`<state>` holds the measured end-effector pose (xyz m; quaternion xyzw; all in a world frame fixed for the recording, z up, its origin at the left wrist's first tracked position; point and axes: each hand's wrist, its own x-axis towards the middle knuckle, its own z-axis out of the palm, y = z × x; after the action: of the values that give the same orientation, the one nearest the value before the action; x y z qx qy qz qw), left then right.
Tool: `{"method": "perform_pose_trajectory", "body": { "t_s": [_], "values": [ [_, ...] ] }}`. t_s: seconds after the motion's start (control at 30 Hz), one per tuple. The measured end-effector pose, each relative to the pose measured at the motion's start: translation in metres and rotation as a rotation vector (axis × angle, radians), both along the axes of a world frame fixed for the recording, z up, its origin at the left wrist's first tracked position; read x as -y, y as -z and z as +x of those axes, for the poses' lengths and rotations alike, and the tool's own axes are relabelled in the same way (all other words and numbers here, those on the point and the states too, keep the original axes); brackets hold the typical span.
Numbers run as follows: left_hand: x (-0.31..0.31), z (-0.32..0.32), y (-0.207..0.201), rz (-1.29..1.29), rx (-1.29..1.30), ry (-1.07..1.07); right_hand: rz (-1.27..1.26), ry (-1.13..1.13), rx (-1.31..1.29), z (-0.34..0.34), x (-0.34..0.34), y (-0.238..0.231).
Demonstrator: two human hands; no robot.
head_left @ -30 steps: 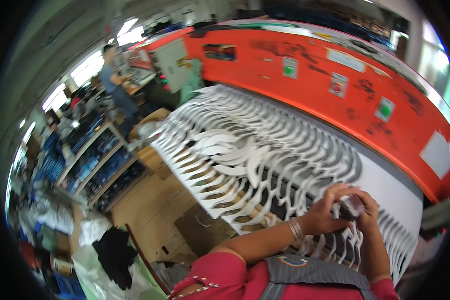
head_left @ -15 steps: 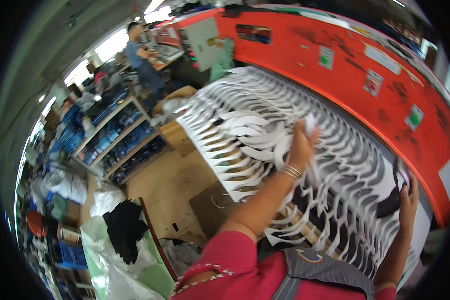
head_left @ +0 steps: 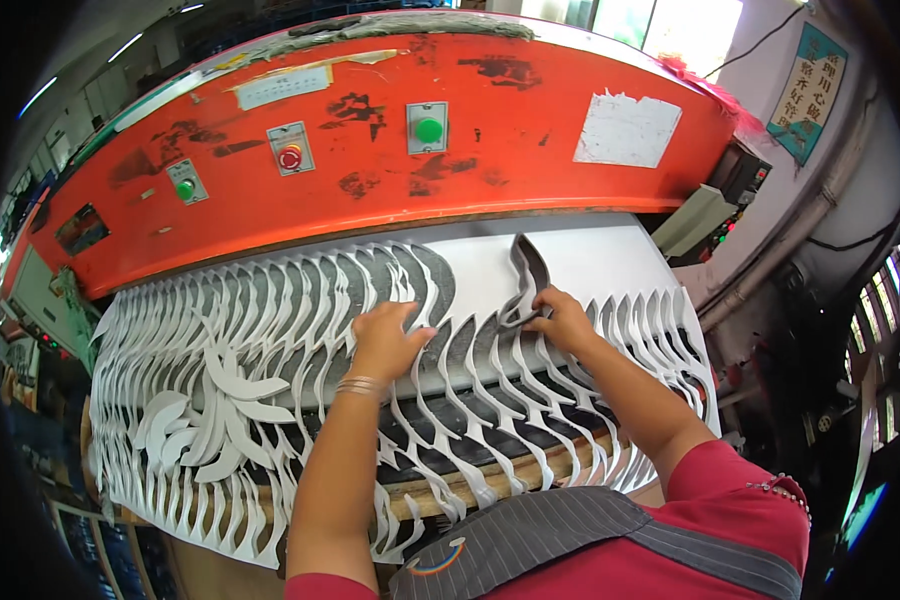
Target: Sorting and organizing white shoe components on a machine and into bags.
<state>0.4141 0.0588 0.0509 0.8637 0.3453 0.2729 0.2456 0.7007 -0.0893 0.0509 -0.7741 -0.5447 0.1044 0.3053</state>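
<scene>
My right hand [head_left: 562, 322] grips the near end of a curved, dark steel cutting die [head_left: 530, 275], which stands on the uncut part of the white sheet [head_left: 595, 255]. Left of it, my left hand [head_left: 388, 340] hovers over or rests on the cut sheet, thumb and fingers apart, with nothing visible in it. The cut part of the sheet is a web of thin wavy strips [head_left: 470, 435] with crescent-shaped gaps. Farther left, several loose white crescent pieces [head_left: 220, 410] lie in a heap on the web.
A red machine beam [head_left: 530, 175] spans the far side, bearing green buttons [head_left: 429, 130] and a red button [head_left: 290, 157]. A dark control box [head_left: 738, 175] with small lights hangs at its right end. A pipe [head_left: 820, 200] runs down the right wall. Shelving stands at the lower left.
The view has swung right along the machine. My left hand, earlier blurred with something white in it, now shows nothing held. My right hand has brought the die onto the uncut white area.
</scene>
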Motion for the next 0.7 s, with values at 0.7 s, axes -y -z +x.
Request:
{"method": "perform_pose_trajectory", "body": {
  "t_s": [0.7],
  "values": [
    [0.007,0.069,0.038,0.169,-0.036,-0.073,0.168,-0.436,-0.154,0.007,-0.101,0.017]
  ]
}}
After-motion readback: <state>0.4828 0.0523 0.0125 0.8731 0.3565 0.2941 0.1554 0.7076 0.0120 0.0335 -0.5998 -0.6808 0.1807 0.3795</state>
